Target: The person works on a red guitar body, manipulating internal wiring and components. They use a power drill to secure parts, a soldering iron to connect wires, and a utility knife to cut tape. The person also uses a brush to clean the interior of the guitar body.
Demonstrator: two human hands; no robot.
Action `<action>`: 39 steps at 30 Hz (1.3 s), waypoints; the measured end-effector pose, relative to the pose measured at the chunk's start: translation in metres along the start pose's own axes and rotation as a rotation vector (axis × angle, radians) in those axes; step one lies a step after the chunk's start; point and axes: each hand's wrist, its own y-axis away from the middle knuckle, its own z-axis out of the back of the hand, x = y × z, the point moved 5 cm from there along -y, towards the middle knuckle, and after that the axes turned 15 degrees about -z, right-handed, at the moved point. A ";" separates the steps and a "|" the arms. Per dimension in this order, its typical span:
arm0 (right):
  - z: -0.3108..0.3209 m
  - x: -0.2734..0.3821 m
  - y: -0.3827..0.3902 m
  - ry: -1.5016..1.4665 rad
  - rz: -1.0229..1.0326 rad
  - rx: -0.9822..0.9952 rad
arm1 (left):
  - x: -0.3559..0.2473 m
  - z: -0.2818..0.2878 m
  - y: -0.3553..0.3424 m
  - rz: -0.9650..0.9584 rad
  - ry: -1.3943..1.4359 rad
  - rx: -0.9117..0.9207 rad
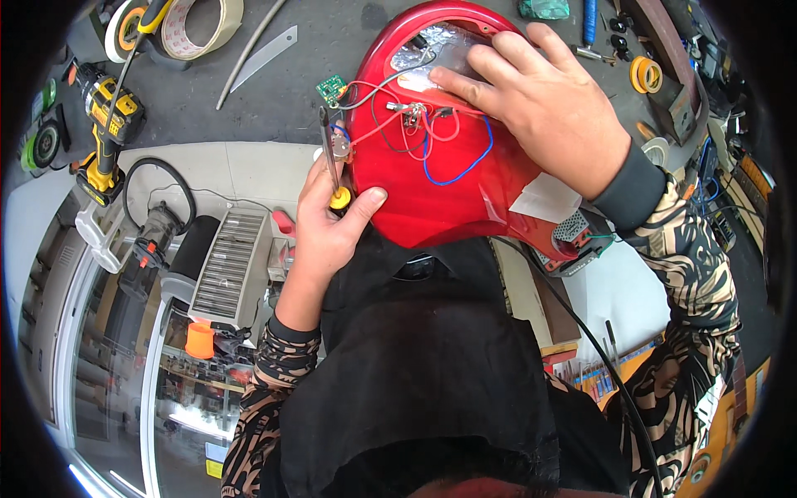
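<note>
A dark workbench (266, 112) spreads out beyond the fingertips of both hands. The glossy red instrument body (415, 217) lies between the two hands, under the right fingers and against the left thumb. Well left of the left fingers is a yellow-and-black drill (108, 124). The right hand (552, 108) is palm down, its fingers loosely spread at the foil-lined recess (427, 62); I cannot tell whether they grip anything. The left hand (326, 226) is partly closed on the body's edge, thumb on top, other fingers partly hidden. Farther out, left of the right fingertips, are a tape roll (228, 26) and a tapered metal blade (266, 58). A yellow-handled screwdriver (332, 162) sits between left thumb and fingers, shaft pointing away. Below the right fingers loops a blue wire (447, 183); above the left fingers is a small green circuit board (330, 90).
</note>
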 end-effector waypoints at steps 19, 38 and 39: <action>-0.006 -0.019 0.012 0.006 0.143 0.026 | 0.002 -0.004 0.001 0.102 0.062 0.002; 0.005 -0.026 0.015 -0.077 0.230 0.024 | 0.002 -0.001 -0.005 0.017 0.031 0.006; 0.010 -0.031 0.019 -0.119 0.197 0.019 | 0.002 -0.002 -0.007 0.017 0.039 0.032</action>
